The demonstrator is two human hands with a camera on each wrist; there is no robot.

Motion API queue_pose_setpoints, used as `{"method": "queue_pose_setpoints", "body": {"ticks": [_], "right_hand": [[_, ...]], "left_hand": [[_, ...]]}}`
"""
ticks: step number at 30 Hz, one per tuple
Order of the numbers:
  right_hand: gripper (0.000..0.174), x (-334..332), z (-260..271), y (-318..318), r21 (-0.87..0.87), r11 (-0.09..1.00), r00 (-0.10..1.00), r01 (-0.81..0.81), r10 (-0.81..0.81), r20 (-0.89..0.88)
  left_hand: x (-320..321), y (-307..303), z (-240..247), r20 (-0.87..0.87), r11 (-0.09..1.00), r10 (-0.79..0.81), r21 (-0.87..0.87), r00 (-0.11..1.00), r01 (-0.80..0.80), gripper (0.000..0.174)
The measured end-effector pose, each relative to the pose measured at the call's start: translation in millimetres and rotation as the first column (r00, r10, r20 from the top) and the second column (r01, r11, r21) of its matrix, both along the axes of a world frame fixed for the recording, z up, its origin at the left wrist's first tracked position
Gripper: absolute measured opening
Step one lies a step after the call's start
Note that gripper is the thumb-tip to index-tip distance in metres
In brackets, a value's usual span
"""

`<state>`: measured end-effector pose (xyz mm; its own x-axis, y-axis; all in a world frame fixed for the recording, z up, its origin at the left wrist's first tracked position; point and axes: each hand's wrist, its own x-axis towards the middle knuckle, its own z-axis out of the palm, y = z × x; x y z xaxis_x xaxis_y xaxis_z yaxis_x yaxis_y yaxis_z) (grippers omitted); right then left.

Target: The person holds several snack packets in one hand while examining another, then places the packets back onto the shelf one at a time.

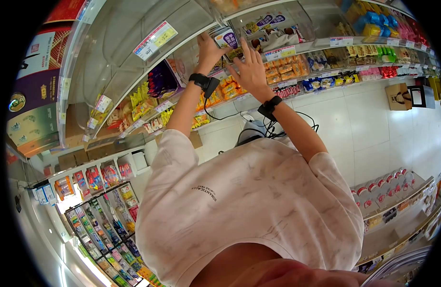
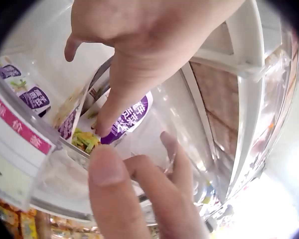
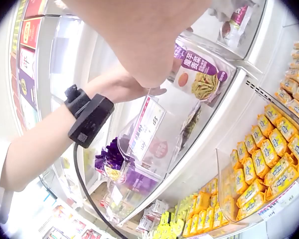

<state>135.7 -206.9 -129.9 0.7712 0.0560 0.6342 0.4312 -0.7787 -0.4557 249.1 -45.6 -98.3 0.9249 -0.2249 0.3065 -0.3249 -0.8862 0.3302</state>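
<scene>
My left hand (image 1: 210, 53) reaches over the shelf edge, thumb extended across the front of a white-and-purple snack packet (image 1: 225, 38). In the left wrist view that thumb lies over the packet (image 2: 132, 117), which stands in a clear plastic bin among similar packets (image 2: 35, 97). Close by at the right is my right hand (image 1: 250, 71), its fingers spread and pointing toward the bin. The right wrist view shows the packet's front (image 3: 199, 74), with purple print and a picture of food strips; the back of the right hand (image 3: 144, 35) hides part of it.
A price tag (image 3: 148, 127) stands along the bin's front. Lower shelves hold orange-wrapped snacks (image 3: 266, 159) and purple packets (image 1: 163, 79). A black cable (image 1: 215, 117) hangs from the left wristband. Stacked gift boxes (image 1: 43, 62) stand at the left, with a display rack (image 1: 103, 225) behind.
</scene>
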Motion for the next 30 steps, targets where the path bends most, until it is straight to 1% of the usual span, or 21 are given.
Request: {"method": "queue_pose_setpoints", "body": {"ticks": [1,2,3,6,9,12,15,18,21,24,27,30], "right_hand": [[0.032,0,-1,0,-0.004,1.0,1.0,0.009,-0.009,0.007],[0.032,1,-2,-1,-0.004,1.0,1.0,0.012,-0.012,0.0],[0.033,0,-1,0,-0.003,1.0,1.0,0.012,-0.012,-0.006],[0.033,0,-1,0,0.002,1.0,1.0,0.01,-0.01,0.001],[0.033,0,0,-1,0.0,1.0,1.0,0.013,-0.013,0.0],[0.033,1,1,-1,0.005,1.0,1.0,0.002,-0.002,0.002],[0.033,1,-1,-1,0.011,1.0,1.0,0.002,-0.002,0.003],[0.032,0,-1,-1,0.027,1.0,1.0,-0.003,0.002,0.009],[0.032,1,0,-2,0.03,0.999,1.0,-0.019,0.019,-0.003],[0.031,0,2,-3,0.022,0.999,0.999,-0.032,0.032,-0.018],[0.031,0,2,-3,0.027,0.999,0.999,-0.036,0.036,-0.015],[0.032,-1,1,-2,0.006,1.0,1.0,-0.018,0.018,-0.017]], "left_hand": [[1,2,-6,-0.029,0.999,-0.009,-0.052,1.0,0.008,0.097],[7,9,-12,-0.147,0.991,-0.072,-0.122,0.986,0.054,0.1],[6,7,-6,-0.259,0.977,-0.14,-0.195,0.956,0.09,0.103],[-13,-6,5,-0.423,0.937,-0.131,-0.349,0.897,-0.029,0.097],[-15,-11,13,-0.382,0.912,-0.224,-0.407,0.897,0.054,0.097],[-12,-9,4,-0.299,0.922,-0.21,-0.378,0.931,0.087,0.1],[-18,-9,0,-0.082,0.99,-0.019,-0.144,0.996,0.007,0.1],[-31,-18,26,0.156,0.98,-0.161,-0.087,0.974,0.176,0.102],[-22,-18,24,0.181,0.961,-0.223,0.206,0.958,0.185,0.103],[-19,-26,26,0.184,0.892,-0.277,0.413,0.943,0.182,0.103],[-9,-28,21,0.165,0.916,-0.227,0.371,0.96,0.153,0.101],[-8,-33,17,0.225,0.918,-0.226,0.375,0.948,0.13,0.099]]}}
